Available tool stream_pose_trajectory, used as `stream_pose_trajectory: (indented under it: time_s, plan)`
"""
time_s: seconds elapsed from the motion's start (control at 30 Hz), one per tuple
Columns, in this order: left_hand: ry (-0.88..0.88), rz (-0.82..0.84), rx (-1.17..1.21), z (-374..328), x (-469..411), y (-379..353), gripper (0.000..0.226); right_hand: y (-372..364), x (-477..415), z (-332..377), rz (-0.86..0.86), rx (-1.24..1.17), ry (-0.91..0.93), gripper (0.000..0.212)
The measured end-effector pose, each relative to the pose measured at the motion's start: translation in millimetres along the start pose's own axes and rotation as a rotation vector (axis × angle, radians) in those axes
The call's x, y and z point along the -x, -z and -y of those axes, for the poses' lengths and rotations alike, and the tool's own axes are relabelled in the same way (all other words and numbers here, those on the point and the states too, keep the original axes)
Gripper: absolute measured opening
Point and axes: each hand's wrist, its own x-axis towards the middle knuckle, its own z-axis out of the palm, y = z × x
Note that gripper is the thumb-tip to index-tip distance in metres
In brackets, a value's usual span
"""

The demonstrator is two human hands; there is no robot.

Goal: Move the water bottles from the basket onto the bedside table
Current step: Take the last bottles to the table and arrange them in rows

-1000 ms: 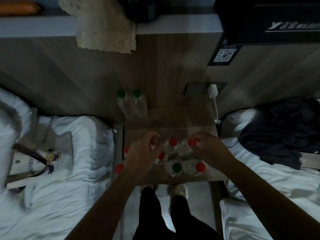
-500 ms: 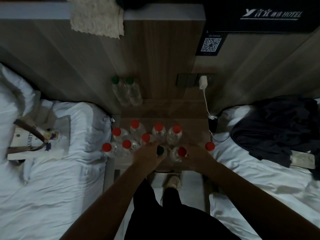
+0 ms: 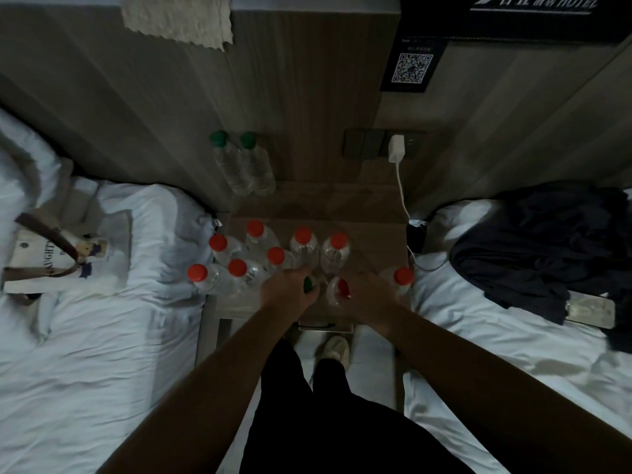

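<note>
Several clear water bottles with red caps stand on the wooden bedside table between two beds. Two green-capped bottles stand at the table's back left against the wall. My left hand is closed around a green-capped bottle at the table's front edge. My right hand grips a red-capped bottle beside it. One more red-capped bottle stands just right of my right hand. No basket is visible.
White beds lie left and right of the table. A tote bag rests on the left bed, dark clothing on the right. A white charger with cable hangs from the wall socket. My legs and shoe are below.
The view has tilted down slightly. Both hands stayed at the table's front edge on the same two bottles, closing a little tighter around them.
</note>
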Motion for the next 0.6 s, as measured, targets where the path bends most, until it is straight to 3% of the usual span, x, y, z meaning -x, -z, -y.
stream_pose_trajectory:
  time_s: [0.3,0.4,0.53,0.6]
  plan:
    - [0.008,0.02,0.195,4.0,-0.4,-5.2,0.035,-2.5,-7.7,0.4,0.078,-0.086,-0.126,0.022]
    - [0.006,0.039,0.204,4.9,4.6,0.2,0.027,8.8,-5.0,0.2,0.088,-0.13,-0.16,0.027]
    - [-0.024,0.03,0.246,-0.8,13.0,22.4,0.016,35.7,4.5,10.7,0.033,-0.033,-0.124,0.028]
    - [-0.06,0.015,0.276,-7.6,16.1,43.3,0.021,54.1,7.0,19.8,-0.027,0.0,-0.086,0.021]
